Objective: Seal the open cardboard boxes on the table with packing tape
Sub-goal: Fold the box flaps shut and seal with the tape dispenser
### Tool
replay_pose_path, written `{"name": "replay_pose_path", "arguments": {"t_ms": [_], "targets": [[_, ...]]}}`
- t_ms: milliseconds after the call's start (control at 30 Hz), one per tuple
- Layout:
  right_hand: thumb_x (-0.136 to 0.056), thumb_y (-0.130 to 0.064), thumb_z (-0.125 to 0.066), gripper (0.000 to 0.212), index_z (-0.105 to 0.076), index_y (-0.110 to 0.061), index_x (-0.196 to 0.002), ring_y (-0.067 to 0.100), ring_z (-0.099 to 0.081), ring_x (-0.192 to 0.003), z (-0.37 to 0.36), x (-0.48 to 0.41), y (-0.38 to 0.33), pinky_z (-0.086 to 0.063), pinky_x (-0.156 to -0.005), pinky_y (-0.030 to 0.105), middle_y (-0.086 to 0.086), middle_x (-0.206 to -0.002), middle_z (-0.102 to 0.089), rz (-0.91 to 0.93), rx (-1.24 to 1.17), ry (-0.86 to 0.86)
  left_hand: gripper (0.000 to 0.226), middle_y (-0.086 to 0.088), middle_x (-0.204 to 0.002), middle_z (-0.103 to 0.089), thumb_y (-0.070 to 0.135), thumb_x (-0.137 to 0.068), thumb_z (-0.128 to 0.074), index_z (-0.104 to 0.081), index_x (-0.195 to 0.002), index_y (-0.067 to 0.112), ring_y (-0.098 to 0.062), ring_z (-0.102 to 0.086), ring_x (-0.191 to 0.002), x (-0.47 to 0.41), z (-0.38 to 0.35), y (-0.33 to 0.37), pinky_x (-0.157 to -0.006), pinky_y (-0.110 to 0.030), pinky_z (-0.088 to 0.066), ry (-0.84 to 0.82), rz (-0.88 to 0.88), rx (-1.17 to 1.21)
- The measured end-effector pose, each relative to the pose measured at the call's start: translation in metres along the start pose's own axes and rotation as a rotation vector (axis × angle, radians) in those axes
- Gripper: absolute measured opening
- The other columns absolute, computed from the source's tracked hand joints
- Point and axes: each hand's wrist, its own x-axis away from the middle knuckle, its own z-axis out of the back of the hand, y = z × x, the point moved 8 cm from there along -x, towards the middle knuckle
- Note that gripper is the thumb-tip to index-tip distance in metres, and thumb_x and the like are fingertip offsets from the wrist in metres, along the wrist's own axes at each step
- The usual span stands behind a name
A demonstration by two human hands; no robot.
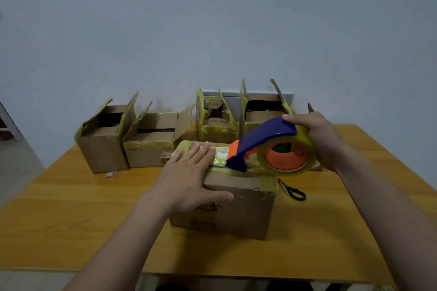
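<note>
A worn brown box (236,210) sits mid-desk (71,220), flaps closed and yellowish tape along its top seam. The left hand (189,179) presses flat on it, fingers straight. The right hand (316,139) has its fingers curled round a blue-and-orange tape dispenser (267,144), whose nose touches the seam. Four open boxes (101,149) with tape-edged flaps stand behind.

Plain pale wall (142,30); wooden table (71,220); grey floor (19,172) left.

Head camera looks forward-down, close over the table (71,220).
</note>
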Motion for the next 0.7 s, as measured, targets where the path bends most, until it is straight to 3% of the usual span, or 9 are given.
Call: {"name": "replay_pose_path", "arguments": {"t_ms": [100,200,267,400,533,700], "targets": [[-0.099,-0.033,-0.056,0.039,-0.075,0.000,-0.089,0.019,-0.066,-0.060,0.014,0.002,0.001,-0.052,-0.060,0.027,0.009,-0.069,-0.069,-0.012,0.021,0.014,0.128,0.009,-0.169,0.021,0.104,-0.062,-0.012,0.015,-0.162,0.029,-0.011,0.022,-0.155,0.001,0.003,0.003,-0.129,-0.043,0.009,-0.010,0.000,-0.014],[-0.092,-0.044,-0.063,0.051,-0.074,0.006,-0.089,0.026,-0.066,-0.071,0.013,0.005,0.006,-0.051,-0.077,0.037,0.014,-0.076,-0.069,0.006,0.106,0.032,0.132,0.007,-0.168,0.023,0.104,-0.061,-0.015,0.015,-0.163,0.026,-0.014,0.021,-0.156,0.001,0.007,0.009,-0.129,-0.047,0.008,-0.054,0.032,-0.021],[-0.086,-0.050,-0.065,0.060,-0.071,0.009,-0.087,0.024,-0.065,-0.073,0.011,0.007,0.007,-0.048,-0.080,0.039,0.013,-0.074,-0.067,0.021,0.130,0.059,0.131,0.004,-0.168,0.024,0.103,-0.064,-0.020,0.013,-0.164,0.024,-0.018,0.021,-0.156,0.000,0.012,0.018,-0.129,-0.049,0.006,-0.053,0.042,-0.043],[-0.092,-0.045,-0.067,0.047,-0.076,-0.002,-0.076,0.012,-0.071,-0.079,0.006,0.009,0.004,-0.045,-0.095,0.041,0.007,-0.076,-0.075,0.018,0.148,0.007,0.121,0.006,-0.170,0.020,0.096,-0.076,-0.033,0.009,-0.164,0.026,-0.015,0.018,-0.157,-0.005,0.012,0.051,-0.130,-0.046,0.000,-0.030,-0.040,0.011],[-0.086,-0.050,-0.068,0.046,-0.079,-0.006,-0.081,0.020,-0.071,-0.097,0.009,0.010,0.009,-0.043,-0.108,0.052,0.007,-0.084,-0.078,-0.026,0.143,-0.017,0.120,0.007,-0.170,0.019,0.097,-0.075,-0.024,0.014,-0.163,0.025,-0.013,0.019,-0.156,-0.011,0.002,0.054,-0.130,-0.044,0.000,-0.036,-0.033,-0.032],[-0.083,-0.050,-0.068,0.048,-0.078,-0.004,-0.088,0.026,-0.073,-0.090,0.016,0.012,0.014,-0.049,-0.104,0.054,0.013,-0.088,-0.077,-0.062,0.142,-0.009,0.118,0.010,-0.169,0.019,0.096,-0.074,-0.021,0.013,-0.163,0.027,-0.010,0.018,-0.156,-0.011,0.002,0.052,-0.130,-0.041,0.002,-0.034,-0.042,-0.006]]}}
